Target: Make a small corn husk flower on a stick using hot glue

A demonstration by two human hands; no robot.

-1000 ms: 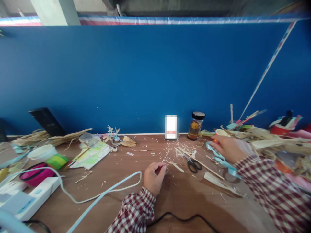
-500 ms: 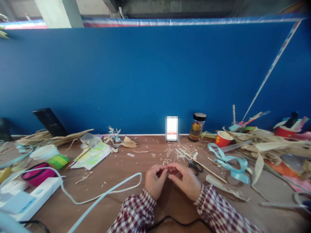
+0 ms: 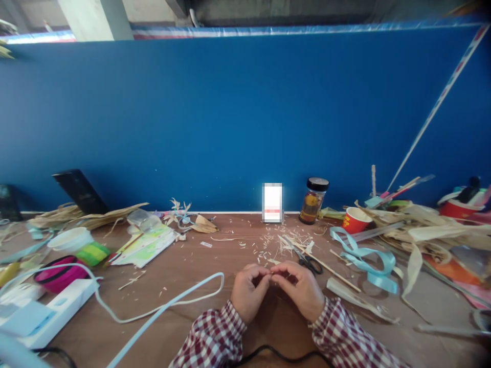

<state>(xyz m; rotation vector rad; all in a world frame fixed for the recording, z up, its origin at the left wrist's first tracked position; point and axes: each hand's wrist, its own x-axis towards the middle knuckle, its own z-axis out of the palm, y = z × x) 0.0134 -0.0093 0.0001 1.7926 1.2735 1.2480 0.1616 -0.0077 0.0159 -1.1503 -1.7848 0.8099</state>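
My left hand [image 3: 250,292] and my right hand [image 3: 299,289] meet fingertip to fingertip over the near middle of the brown table. Both are closed in a pinch. Whatever lies between the fingertips is too small to make out. Just beyond my right hand are black-handled scissors [image 3: 310,263], their blades among short pale straw clippings [image 3: 293,242]. A thin stick [image 3: 337,272] slants past the scissors toward the right. Right of my right sleeve lies a pale dried husk strip [image 3: 355,299].
A lidded jar [image 3: 309,208] of amber liquid and a blurred bright screen [image 3: 272,202] stand by the blue partition [image 3: 215,117]. On the right are a red paper cup [image 3: 356,222], light-blue ribbon [image 3: 378,265] and dried husks. A white cable [image 3: 164,306], power strip [image 3: 57,312] and pink pouch [image 3: 61,278] occupy the left.
My right thumb has risen to meet the fingertips, and both hands have shifted slightly right. The view has moved a little; the things on the table stay put.
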